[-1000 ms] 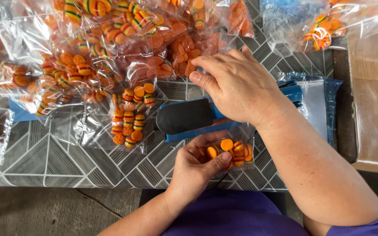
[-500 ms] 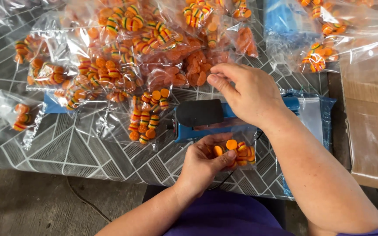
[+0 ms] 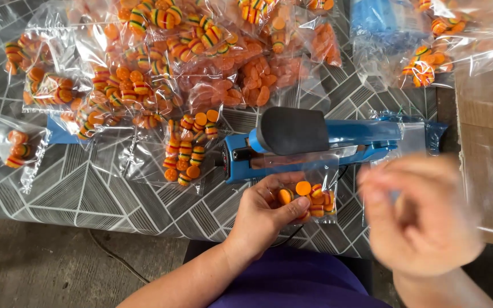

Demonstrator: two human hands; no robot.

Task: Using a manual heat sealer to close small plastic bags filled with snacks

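Head view: the left hand (image 3: pixel 263 214) pinches a candy bag (image 3: pixel 309 197) at the table's near edge, its top under the sealer (image 3: pixel 309 145); the right hand (image 3: pixel 423 219) is blurred, fingers unreadable.

I see both forearms bare, without sleeves, watch, rings or gloves. My left hand (image 3: pixel 266 214) shows short, unpainted nails. My right hand (image 3: pixel 423 219) is motion-blurred. I wear a purple garment (image 3: pixel 298 282) across the lap.
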